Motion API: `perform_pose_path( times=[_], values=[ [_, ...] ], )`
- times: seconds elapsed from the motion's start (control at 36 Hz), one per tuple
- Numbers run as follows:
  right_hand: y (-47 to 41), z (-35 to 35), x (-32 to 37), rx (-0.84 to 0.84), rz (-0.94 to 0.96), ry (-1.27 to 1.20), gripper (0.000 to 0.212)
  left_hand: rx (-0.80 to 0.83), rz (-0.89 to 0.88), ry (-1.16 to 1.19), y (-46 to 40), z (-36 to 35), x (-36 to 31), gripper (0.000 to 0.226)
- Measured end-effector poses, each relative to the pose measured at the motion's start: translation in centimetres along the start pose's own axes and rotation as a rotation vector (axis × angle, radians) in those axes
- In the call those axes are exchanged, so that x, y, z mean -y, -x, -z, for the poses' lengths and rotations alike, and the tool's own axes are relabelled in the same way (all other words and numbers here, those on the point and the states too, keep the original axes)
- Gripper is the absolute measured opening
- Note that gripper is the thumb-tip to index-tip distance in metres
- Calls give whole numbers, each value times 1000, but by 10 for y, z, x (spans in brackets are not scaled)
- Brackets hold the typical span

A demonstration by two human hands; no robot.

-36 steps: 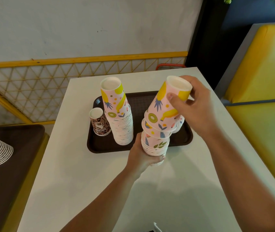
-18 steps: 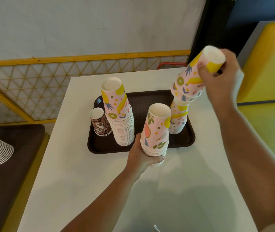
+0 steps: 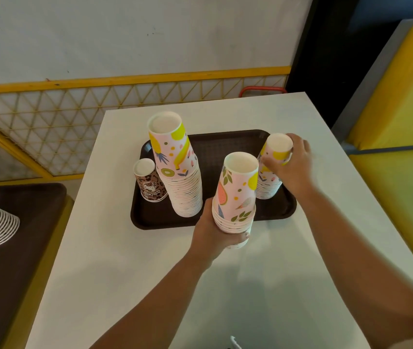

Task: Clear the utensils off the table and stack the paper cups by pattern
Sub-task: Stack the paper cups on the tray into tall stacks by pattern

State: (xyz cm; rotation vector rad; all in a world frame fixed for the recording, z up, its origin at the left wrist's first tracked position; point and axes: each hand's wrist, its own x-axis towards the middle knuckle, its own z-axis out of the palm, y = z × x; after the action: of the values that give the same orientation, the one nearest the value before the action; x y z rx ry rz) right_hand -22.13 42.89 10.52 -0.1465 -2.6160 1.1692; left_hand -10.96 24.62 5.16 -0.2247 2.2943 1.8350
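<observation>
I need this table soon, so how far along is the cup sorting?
Done: a tall pineapple-print stack and a brown leopard-print cup stand on the tray. In hand: the right hand grips a second stack on the tray. Left: the left hand holds the watermelon-print stack.

On the white table (image 3: 150, 260) sits the dark brown plastic tray (image 3: 225, 144). At its left stands the small leopard-print paper cup (image 3: 149, 182), just right of it the tall upturned fruit-print cup stack (image 3: 180, 177). The shorter fruit-print cup stack (image 3: 272, 172) stands at the tray's right end, and the hand-held fruit-print cup stack (image 3: 235, 195) is at the front edge.
</observation>
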Motion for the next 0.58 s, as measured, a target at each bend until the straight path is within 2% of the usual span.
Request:
perform_pose_path(
  times=[0.06,0.17,0.28,0.36,0.44,0.58],
  values=[
    [7,3,4,-5,-1,-17,77,5,-7,-9,0,0,0,95],
    [27,20,31,-75,99,-198,67,1,-22,-14,2,0,-1,85],
    [53,31,58,158,168,-253,55,-4,-26,-6,3,0,1,84],
    [68,32,67,317,200,-241,55,-4,-30,1,3,-2,0,86],
    [78,31,71,348,201,-260,55,5,-36,0,6,-2,-1,85],
    [81,32,74,305,200,-253,50,16,-43,2,9,0,-3,87]
  ],
)
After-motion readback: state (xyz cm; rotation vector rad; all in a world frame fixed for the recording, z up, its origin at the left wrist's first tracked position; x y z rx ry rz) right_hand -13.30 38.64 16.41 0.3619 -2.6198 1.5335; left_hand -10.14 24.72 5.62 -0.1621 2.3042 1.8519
